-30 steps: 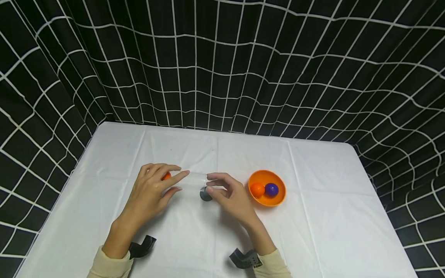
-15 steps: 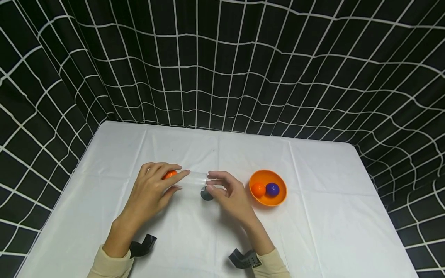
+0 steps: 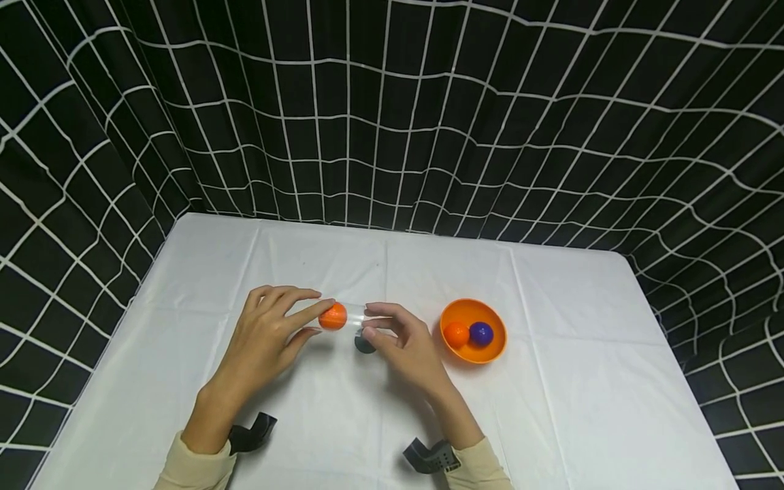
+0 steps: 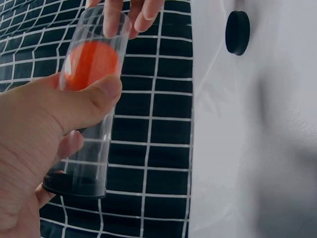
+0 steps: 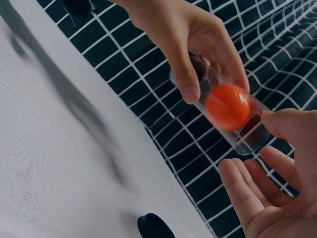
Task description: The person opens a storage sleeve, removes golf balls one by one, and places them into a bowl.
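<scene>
My left hand (image 3: 265, 335) grips a clear plastic tube (image 4: 94, 153), thumb on one side and fingers round the other. The tube is held above the table, lying crosswise in the head view. A black cap (image 4: 74, 184) covers its left end; the right end is uncovered. Inside is an orange ball (image 3: 333, 316), near the left fingertips. My right hand (image 3: 413, 350) is cupped loosely at the uncovered end, with its thumb (image 5: 282, 121) right at the rim and its other fingers relaxed below. A loose black round lid (image 4: 237, 33) lies on the table under that end.
Right of my hands stands an orange bowl (image 3: 492, 314) holding another orange ball (image 3: 456, 334) and a purple ball (image 3: 481, 333). A white cloth covers the table (image 3: 588, 381). Black netting-patterned curtains (image 3: 392, 136) enclose the back and sides.
The orange ball has moved right along the inside of the tube, out from behind my left fingers. Both hands have kept nearly the same places.
</scene>
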Demonstrator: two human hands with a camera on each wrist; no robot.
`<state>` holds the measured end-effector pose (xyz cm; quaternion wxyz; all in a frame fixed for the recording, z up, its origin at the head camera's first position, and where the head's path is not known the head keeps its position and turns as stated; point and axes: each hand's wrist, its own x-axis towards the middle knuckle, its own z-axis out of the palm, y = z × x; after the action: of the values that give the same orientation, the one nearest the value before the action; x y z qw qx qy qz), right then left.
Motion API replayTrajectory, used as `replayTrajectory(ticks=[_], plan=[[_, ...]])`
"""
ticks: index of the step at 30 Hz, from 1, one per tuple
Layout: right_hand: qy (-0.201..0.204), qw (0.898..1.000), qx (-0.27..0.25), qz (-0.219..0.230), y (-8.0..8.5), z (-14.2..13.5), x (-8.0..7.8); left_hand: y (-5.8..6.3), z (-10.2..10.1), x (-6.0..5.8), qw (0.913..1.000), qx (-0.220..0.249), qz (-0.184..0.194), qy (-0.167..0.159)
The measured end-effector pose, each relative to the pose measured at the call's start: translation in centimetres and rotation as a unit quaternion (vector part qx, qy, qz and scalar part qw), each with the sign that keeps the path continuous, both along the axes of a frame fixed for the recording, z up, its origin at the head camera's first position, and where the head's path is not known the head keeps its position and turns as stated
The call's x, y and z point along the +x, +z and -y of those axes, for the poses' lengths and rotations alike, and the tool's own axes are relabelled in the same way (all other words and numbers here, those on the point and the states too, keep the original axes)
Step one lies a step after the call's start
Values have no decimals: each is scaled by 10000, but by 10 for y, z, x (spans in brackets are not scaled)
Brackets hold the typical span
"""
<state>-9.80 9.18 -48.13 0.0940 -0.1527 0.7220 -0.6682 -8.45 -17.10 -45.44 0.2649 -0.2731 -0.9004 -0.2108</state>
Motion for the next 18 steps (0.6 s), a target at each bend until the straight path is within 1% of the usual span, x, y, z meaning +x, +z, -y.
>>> replayTrajectory(ticks=[7,13,18], plan=[[-51,9997,223,77,1,-2,1,-1,-1,0,9999,-60,93,-56],[-47,9996,268,85,2,-3,0,-1,-2,0,9997,-101,225,-25],[-89,9993,347,40,2,-4,0,-2,-1,0,9996,-108,241,-25]])
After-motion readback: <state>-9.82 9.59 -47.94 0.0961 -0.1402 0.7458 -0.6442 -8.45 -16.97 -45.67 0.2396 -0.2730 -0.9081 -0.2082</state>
